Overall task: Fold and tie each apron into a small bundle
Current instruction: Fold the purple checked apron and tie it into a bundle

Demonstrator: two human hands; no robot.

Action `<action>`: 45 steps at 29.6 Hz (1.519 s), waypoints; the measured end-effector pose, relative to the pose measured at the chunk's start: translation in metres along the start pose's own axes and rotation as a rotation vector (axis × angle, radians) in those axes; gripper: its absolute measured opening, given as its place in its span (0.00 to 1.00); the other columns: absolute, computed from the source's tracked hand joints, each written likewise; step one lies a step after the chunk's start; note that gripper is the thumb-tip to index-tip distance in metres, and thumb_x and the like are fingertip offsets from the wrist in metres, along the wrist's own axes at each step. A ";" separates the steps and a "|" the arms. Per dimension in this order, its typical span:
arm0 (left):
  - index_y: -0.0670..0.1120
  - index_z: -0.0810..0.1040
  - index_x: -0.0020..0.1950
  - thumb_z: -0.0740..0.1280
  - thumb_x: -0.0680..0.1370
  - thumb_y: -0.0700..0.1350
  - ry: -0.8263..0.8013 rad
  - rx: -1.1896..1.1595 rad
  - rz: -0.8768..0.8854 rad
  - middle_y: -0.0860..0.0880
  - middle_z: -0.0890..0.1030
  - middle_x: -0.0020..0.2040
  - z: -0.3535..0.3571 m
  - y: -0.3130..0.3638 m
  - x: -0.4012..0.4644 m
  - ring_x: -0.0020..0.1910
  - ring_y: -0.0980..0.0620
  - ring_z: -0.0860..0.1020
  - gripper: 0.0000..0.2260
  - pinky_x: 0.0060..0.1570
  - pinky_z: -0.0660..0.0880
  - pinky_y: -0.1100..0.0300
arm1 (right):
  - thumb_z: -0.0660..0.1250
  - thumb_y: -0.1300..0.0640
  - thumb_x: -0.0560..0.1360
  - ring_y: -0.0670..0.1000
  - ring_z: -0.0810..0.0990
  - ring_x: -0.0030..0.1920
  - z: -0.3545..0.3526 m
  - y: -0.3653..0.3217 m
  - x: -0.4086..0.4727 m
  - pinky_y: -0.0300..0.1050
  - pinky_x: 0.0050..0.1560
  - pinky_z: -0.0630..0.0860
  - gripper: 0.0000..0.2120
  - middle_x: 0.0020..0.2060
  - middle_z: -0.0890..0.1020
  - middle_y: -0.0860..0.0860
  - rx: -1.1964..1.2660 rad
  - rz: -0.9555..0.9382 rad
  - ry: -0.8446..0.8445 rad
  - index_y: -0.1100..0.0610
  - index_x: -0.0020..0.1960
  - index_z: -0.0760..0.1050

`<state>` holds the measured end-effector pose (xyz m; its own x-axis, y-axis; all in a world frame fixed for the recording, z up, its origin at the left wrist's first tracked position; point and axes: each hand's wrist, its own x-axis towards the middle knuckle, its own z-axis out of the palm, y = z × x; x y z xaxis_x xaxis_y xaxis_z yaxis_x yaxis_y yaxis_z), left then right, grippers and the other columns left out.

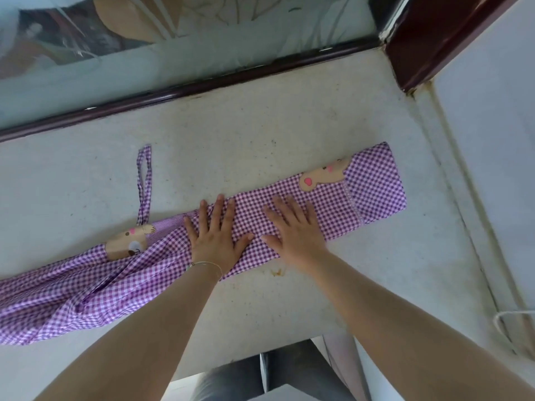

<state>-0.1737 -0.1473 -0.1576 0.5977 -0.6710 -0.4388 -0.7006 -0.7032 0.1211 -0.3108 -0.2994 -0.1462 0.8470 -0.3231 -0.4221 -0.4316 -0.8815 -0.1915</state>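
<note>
**Apron strip lies crosswise under both palms**

The purple-and-white gingham cloth apron (289, 215), folded into a long strip, runs from lower left up to centre right on the pale speckled stone ledge (260, 125). Left hand (215, 237) and right hand (293, 230) press flat mid-strip, fingers straight, gripping nothing. No writing is visible, only bear patches.

Your purple gingham apron (333, 198) lies flat on the counter, folded into a long narrow strip; right end neat, left end bunched, tie loop (144, 180) sticking out behind.
</note>
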 end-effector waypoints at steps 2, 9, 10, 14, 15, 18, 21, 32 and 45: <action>0.57 0.32 0.75 0.35 0.70 0.74 0.009 0.002 -0.002 0.54 0.33 0.75 0.002 0.002 0.001 0.74 0.45 0.32 0.38 0.69 0.32 0.37 | 0.35 0.33 0.77 0.55 0.34 0.76 0.005 0.039 0.001 0.67 0.73 0.40 0.33 0.77 0.37 0.48 -0.011 0.166 0.007 0.45 0.77 0.35; 0.56 0.36 0.77 0.38 0.71 0.74 0.023 0.036 -0.008 0.52 0.39 0.78 0.003 0.004 0.002 0.76 0.42 0.38 0.39 0.69 0.32 0.37 | 0.36 0.32 0.76 0.58 0.38 0.77 -0.016 0.140 -0.003 0.69 0.72 0.40 0.33 0.78 0.41 0.49 0.063 0.576 0.065 0.43 0.77 0.36; 0.56 0.36 0.77 0.38 0.71 0.74 0.027 0.040 -0.012 0.52 0.39 0.78 0.003 0.004 0.002 0.76 0.42 0.38 0.39 0.69 0.32 0.37 | 0.38 0.34 0.78 0.59 0.40 0.77 -0.020 0.136 -0.001 0.69 0.72 0.41 0.32 0.78 0.43 0.50 0.074 0.609 0.096 0.44 0.78 0.39; 0.56 0.36 0.77 0.39 0.73 0.72 0.003 0.038 -0.003 0.54 0.36 0.77 -0.001 0.006 0.003 0.76 0.43 0.37 0.36 0.68 0.31 0.38 | 0.53 0.47 0.81 0.59 0.56 0.76 -0.028 0.051 0.002 0.63 0.74 0.55 0.24 0.75 0.62 0.55 0.178 0.199 0.337 0.55 0.75 0.59; 0.57 0.35 0.77 0.39 0.76 0.69 -0.013 0.034 -0.009 0.55 0.35 0.77 -0.003 0.004 0.000 0.76 0.43 0.37 0.33 0.69 0.32 0.38 | 0.54 0.50 0.81 0.56 0.61 0.74 -0.025 0.016 0.001 0.58 0.73 0.60 0.22 0.72 0.67 0.55 0.279 -0.010 0.323 0.56 0.73 0.62; 0.56 0.34 0.76 0.42 0.81 0.59 -0.091 0.047 0.029 0.55 0.35 0.77 -0.015 0.001 0.002 0.76 0.46 0.36 0.27 0.72 0.37 0.38 | 0.54 0.55 0.82 0.50 0.72 0.66 -0.018 -0.057 -0.001 0.46 0.68 0.69 0.19 0.67 0.73 0.53 0.525 -0.247 0.174 0.58 0.71 0.65; 0.51 0.47 0.79 0.52 0.82 0.49 -0.069 -0.065 0.105 0.52 0.42 0.79 -0.037 -0.019 -0.002 0.78 0.46 0.44 0.26 0.75 0.44 0.44 | 0.56 0.56 0.81 0.50 0.79 0.54 -0.008 -0.078 0.006 0.44 0.54 0.78 0.17 0.61 0.77 0.53 0.556 -0.131 0.170 0.59 0.69 0.67; 0.48 0.70 0.69 0.60 0.79 0.50 0.075 -0.066 -0.225 0.44 0.74 0.65 -0.036 -0.137 -0.074 0.63 0.39 0.72 0.18 0.60 0.68 0.40 | 0.66 0.58 0.74 0.62 0.62 0.73 -0.006 -0.163 0.031 0.59 0.69 0.64 0.27 0.72 0.66 0.59 0.039 -0.080 0.009 0.59 0.71 0.65; 0.49 0.70 0.65 0.64 0.75 0.62 -0.053 -0.137 -0.174 0.50 0.75 0.60 -0.039 -0.245 -0.127 0.61 0.46 0.72 0.24 0.62 0.68 0.49 | 0.22 0.31 0.68 0.55 0.24 0.71 0.023 -0.219 0.048 0.71 0.68 0.31 0.31 0.71 0.24 0.46 -0.068 -0.035 -0.172 0.40 0.66 0.17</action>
<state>-0.0627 0.1012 -0.0966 0.6811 -0.5260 -0.5093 -0.5270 -0.8351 0.1576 -0.1825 -0.1137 -0.1451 0.7930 -0.2334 -0.5628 -0.3760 -0.9143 -0.1506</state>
